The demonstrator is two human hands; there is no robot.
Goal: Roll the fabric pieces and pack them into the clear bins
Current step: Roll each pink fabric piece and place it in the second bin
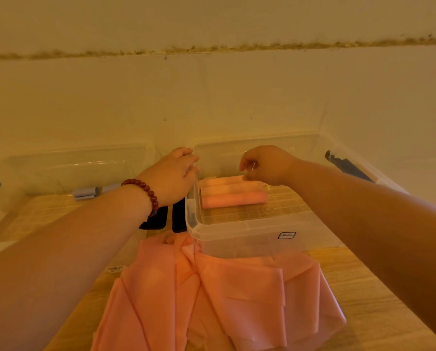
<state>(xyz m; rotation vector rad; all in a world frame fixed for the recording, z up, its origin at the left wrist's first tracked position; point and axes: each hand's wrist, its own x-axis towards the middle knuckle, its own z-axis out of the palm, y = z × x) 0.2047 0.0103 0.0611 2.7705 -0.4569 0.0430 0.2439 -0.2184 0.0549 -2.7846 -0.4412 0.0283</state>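
This looks like a plain room in a home, used for sorting and storing household things. A light wooden worktop (363,287) with visible grain runs up to a plain cream-painted wall (211,97), which is crossed by a rough, crumbling brownish seam (211,49). Warm yellowish indoor light tints everything. A clear plastic storage bin with a small label (249,239) and a second clear plastic bin (72,168) sit side by side at the wall, and a loose pile of pink fabric (224,287) lies in front of them
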